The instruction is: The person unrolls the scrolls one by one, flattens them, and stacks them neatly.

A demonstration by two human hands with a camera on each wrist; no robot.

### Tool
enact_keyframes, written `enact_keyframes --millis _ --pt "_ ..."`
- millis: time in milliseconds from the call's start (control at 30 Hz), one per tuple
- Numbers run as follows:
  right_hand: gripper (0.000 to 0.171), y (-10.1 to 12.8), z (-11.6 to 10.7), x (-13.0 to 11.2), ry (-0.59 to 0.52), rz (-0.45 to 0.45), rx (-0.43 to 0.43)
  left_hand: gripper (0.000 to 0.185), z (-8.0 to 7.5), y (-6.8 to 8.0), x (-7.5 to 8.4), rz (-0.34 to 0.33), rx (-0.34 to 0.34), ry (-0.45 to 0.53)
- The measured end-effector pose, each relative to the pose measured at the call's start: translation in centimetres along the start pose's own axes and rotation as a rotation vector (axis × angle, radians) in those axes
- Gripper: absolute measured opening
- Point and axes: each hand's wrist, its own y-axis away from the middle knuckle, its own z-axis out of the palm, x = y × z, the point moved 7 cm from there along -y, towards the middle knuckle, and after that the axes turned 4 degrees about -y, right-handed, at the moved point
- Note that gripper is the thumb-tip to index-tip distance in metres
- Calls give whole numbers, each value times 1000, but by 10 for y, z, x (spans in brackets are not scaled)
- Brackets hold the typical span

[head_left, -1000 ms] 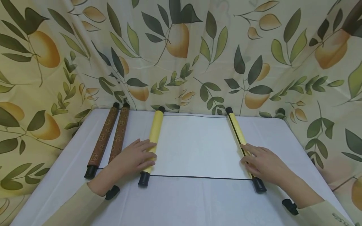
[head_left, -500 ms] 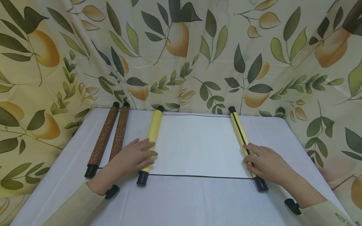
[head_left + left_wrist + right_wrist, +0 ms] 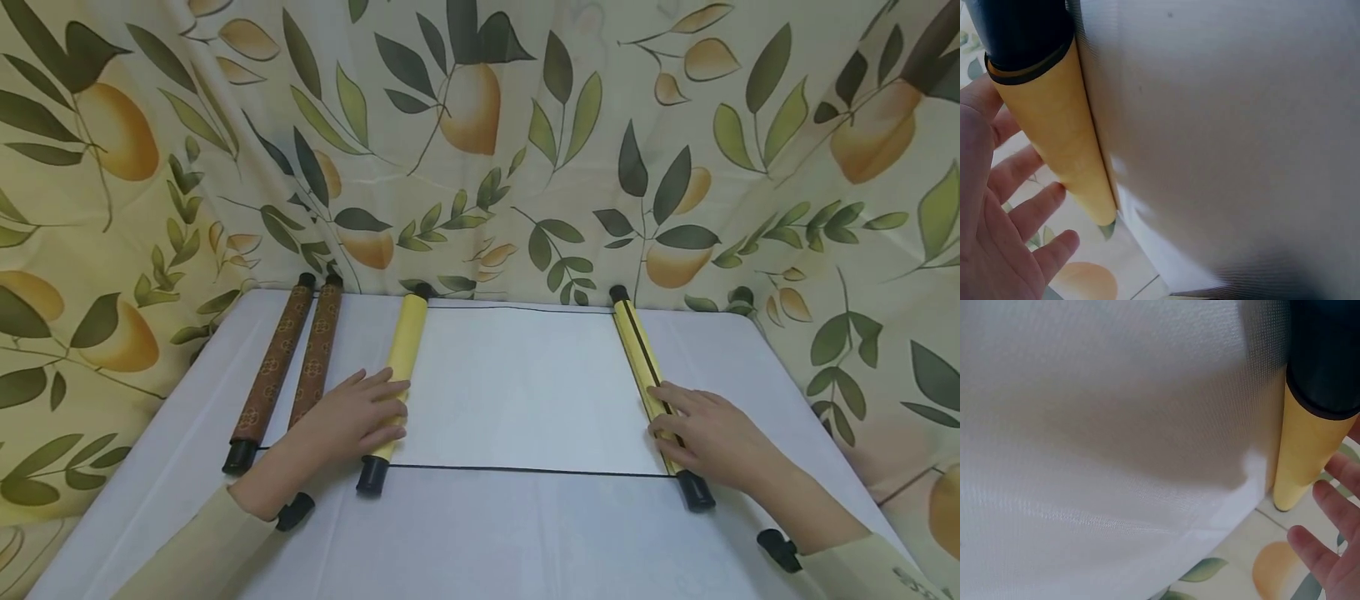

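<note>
We record a white rectangular sheet with thin black edges (image 3: 517,383) flat on the white cloth-covered table (image 3: 517,537), between a yellow cylindrical roll with black end caps (image 3: 408,340) at left and a similar black-striped yellow roll (image 3: 634,342) at right. Left hand (image 3: 356,414): fingers spread, loosely extended, touching the left roll. Right hand (image 3: 708,437): likewise at the right roll. Further left we log two brown patterned rolls (image 3: 273,375); behind, a fruit-and-leaf-printed fabric backdrop (image 3: 480,192).

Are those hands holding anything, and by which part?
Nothing is gripped: the left hand touches the left yellow scroll roll, the right hand touches the right yellow scroll roll.
</note>
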Motion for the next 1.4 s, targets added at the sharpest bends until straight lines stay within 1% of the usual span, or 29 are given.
enact_keyframes --millis 133,300,533,700,800,967,1033,1133,1300,1400 --pt "22 1 2 0 2 14 -20 30 2 1 -1 -11 -5 -8" --pt "23 3 4 1 1 36 -42 34 1 2 0 -4 0 -8" --pt "20 5 1 1 -10 23 0 24 -3 3 0 -19 28 -1" --pt "18 6 0 2 -10 22 10 26 -1 5 -2 -42 -5 -1" --pt "16 7 -2 2 -12 6 39 29 -1 6 -3 -54 -21 9" --pt "19 9 -4 2 -12 -28 86 29 -3 5 -2 -30 6 -4" --pt "21 10 -3 4 -8 -26 86 29 -4 4 -1 -19 11 -15" --pt "23 11 -2 6 -11 -14 72 26 -4 3 -1 -21 8 -25" --pt "20 11 0 9 -12 -5 55 22 -3 3 -3 -33 2 -34" --pt "18 11 0 11 -2 -1 55 21 -3 3 -5 -30 11 -46"
